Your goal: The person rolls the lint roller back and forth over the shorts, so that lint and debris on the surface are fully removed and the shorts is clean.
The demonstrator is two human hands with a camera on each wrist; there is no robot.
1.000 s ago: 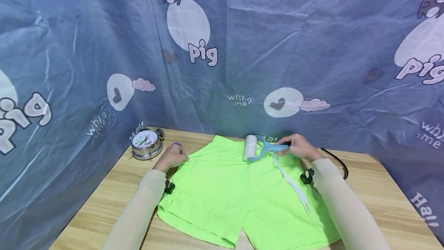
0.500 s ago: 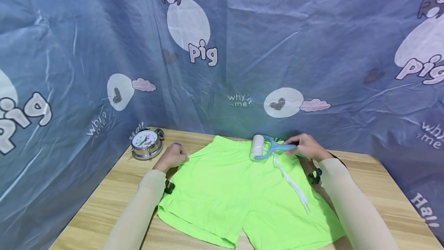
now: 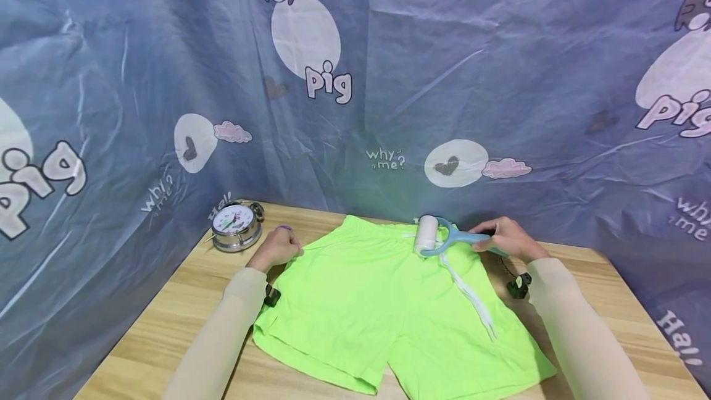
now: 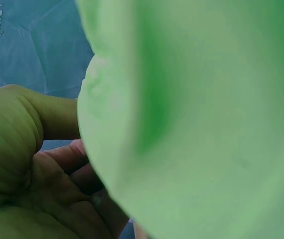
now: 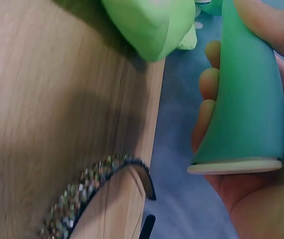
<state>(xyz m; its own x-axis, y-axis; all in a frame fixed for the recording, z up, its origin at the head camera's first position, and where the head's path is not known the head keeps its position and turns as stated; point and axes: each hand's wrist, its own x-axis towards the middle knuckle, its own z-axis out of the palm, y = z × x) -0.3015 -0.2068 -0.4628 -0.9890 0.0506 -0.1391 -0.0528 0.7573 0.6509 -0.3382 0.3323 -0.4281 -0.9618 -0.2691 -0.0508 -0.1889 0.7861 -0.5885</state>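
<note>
Neon-green shorts (image 3: 344,301) lie spread on the wooden table, their white drawstring (image 3: 469,294) trailing over the right leg. At the left side edge my left hand (image 3: 276,248) pinches the fabric; in the left wrist view the cloth (image 4: 197,119) bulges close to the camera and hides the fingertips. My right hand (image 3: 511,241) grips the blue handle of a lint roller (image 3: 426,234). Its white roll stands over the right part of the waistband. The right wrist view shows fingers and thumb curled round the handle (image 5: 249,99).
A silver twin-bell alarm clock (image 3: 236,228) stands at the back left, beyond my left hand. A glittery headband (image 5: 99,179) lies on the table below my right hand in its wrist view. Behind the table hangs a blue pig-print curtain (image 3: 389,97).
My right hand has moved the lint roller rightward along the waistband. My left hand keeps its place on the shorts' edge. The head view has shifted slightly.
</note>
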